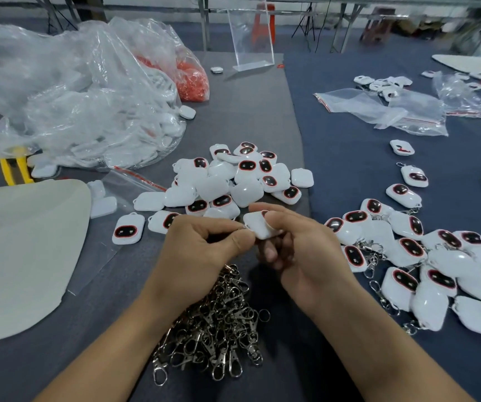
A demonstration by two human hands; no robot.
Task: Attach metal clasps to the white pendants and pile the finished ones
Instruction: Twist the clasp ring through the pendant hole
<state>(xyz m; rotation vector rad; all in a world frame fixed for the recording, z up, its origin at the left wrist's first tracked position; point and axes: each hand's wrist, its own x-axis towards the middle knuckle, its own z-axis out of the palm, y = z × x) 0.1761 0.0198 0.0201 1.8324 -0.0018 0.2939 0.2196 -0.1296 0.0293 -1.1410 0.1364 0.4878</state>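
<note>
My right hand [297, 245] grips a white pendant [258, 227] between thumb and fingers, held above the table centre. My left hand [201, 248] pinches a small metal clasp [242, 228] against the pendant's left edge; most of the clasp is hidden by my fingers. Below my hands lies a heap of loose metal clasps [219, 329]. Beyond them sits a heap of white pendants without clasps [227, 178], some showing black oval faces ringed in red. On the right lies a pile of pendants with clasps attached [425, 256].
A large clear bag of white pendants [88, 111] and a bag of orange parts [193, 79] fill the back left. A beige sheet [24, 250] lies at left, yellow-handled scissors [16, 166] behind it. Empty zip bags [384, 111] and a clear stand [251, 39] are further back.
</note>
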